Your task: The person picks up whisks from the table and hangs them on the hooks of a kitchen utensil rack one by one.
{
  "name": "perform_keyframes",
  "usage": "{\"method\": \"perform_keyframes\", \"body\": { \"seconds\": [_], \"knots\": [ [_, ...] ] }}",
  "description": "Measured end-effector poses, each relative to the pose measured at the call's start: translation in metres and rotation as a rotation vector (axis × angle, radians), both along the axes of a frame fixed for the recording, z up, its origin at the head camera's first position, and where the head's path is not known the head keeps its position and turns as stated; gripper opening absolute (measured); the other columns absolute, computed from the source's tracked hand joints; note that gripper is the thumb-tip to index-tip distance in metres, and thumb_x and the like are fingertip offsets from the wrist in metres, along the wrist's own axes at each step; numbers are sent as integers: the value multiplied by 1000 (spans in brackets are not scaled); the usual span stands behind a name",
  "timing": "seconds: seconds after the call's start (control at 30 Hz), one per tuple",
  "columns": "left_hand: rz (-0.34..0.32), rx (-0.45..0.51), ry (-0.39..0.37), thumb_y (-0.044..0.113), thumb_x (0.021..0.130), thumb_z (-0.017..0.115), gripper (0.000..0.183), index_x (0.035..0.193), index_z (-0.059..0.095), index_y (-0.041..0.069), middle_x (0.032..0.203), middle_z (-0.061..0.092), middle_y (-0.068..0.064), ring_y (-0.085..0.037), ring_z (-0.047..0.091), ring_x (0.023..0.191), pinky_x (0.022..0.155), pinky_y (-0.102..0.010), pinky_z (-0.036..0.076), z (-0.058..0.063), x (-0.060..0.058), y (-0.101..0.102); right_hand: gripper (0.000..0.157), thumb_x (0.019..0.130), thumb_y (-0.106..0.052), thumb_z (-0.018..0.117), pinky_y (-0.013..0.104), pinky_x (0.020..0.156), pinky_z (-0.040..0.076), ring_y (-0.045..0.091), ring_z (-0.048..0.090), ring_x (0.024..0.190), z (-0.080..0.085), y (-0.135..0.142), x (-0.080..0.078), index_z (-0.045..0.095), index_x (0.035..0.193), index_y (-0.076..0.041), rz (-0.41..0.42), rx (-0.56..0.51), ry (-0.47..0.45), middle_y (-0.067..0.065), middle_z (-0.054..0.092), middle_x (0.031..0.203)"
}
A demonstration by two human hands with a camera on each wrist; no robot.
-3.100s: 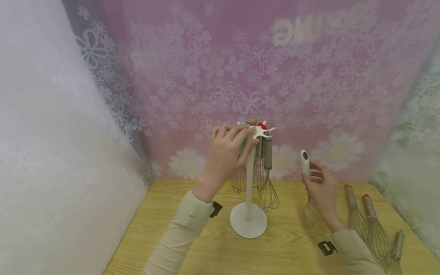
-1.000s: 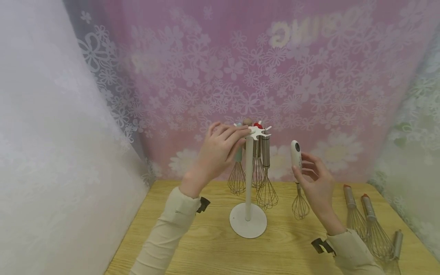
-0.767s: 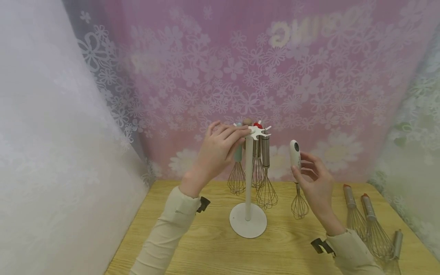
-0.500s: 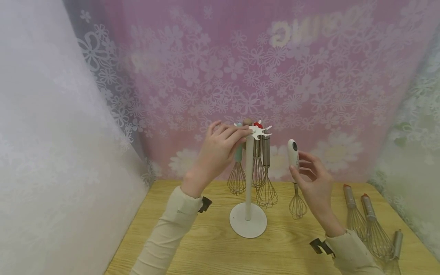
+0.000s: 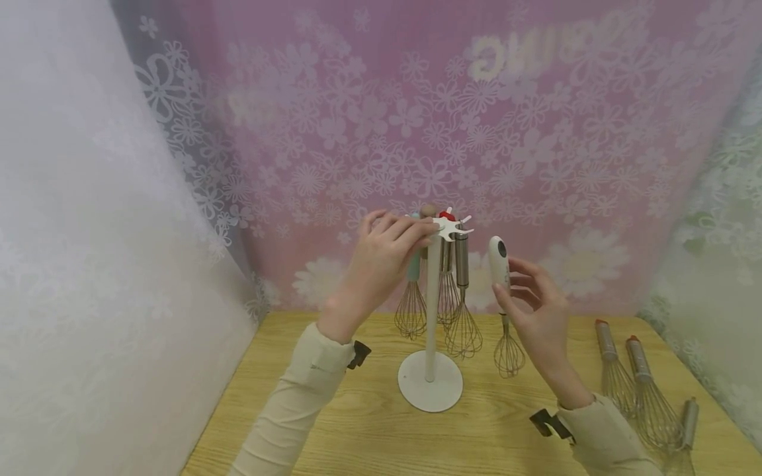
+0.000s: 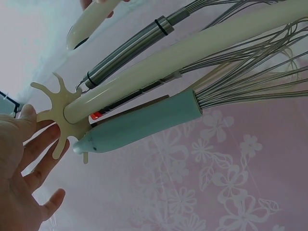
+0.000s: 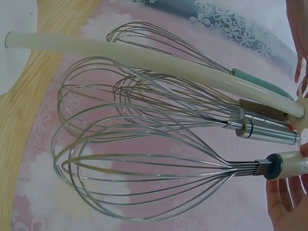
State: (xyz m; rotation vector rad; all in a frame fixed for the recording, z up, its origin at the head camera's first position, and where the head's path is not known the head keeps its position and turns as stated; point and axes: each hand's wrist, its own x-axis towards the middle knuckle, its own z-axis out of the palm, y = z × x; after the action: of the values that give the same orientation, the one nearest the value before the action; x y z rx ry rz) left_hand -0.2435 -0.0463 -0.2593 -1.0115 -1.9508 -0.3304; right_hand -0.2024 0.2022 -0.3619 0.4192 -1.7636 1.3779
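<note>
A white stand (image 5: pixel 432 311) with a hooked top disc (image 6: pixel 60 113) has several whisks hanging from it. Among them are a teal-handled whisk (image 6: pixel 144 122), a steel-handled whisk (image 5: pixel 461 261) and one with a red top (image 5: pixel 446 216). My left hand (image 5: pixel 381 258) rests its extended fingers on the disc. To the right of the stand, my right hand (image 5: pixel 538 317) holds a white-handled whisk (image 5: pixel 499 264) upright above the table, thumb on one side and fingers on the other. Its wire loops (image 7: pixel 144 168) show large in the right wrist view, apart from the hanging whisks.
Several whisks lie at the table's right side, including two red-ended ones (image 5: pixel 606 340) (image 5: pixel 639 360) and a smaller steel one (image 5: pixel 689 423). The stand's round base (image 5: pixel 430 396) sits on the wooden table (image 5: pixel 333 430). A pink floral backdrop (image 5: pixel 381 132) rises behind.
My right hand has carried the white-handled whisk leftward and slightly up, closer to the stand. My left hand stays at the disc, its thumb less visible than at first.
</note>
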Motion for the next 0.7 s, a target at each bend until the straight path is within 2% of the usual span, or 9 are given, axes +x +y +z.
{"method": "perform_keyframes", "body": {
  "seconds": [0.4,0.7],
  "knots": [
    [5,11,13,26,102,62,21,118,71,17,108,73,3,-17,66,100,105,-44,41,-2,1,1,48,84,14,73,12,80,54,3,66,91,19,-10,2,62,130,4,38,26,-11,-11,64,117],
    [-2,20,6,26,102,61,21,119,70,18,109,73,3,-18,65,101,106,-46,41,-3,0,3,48,87,10,72,13,82,54,4,66,91,27,-13,1,62,133,0,62,47,-51,-12,64,118]
  ]
}}
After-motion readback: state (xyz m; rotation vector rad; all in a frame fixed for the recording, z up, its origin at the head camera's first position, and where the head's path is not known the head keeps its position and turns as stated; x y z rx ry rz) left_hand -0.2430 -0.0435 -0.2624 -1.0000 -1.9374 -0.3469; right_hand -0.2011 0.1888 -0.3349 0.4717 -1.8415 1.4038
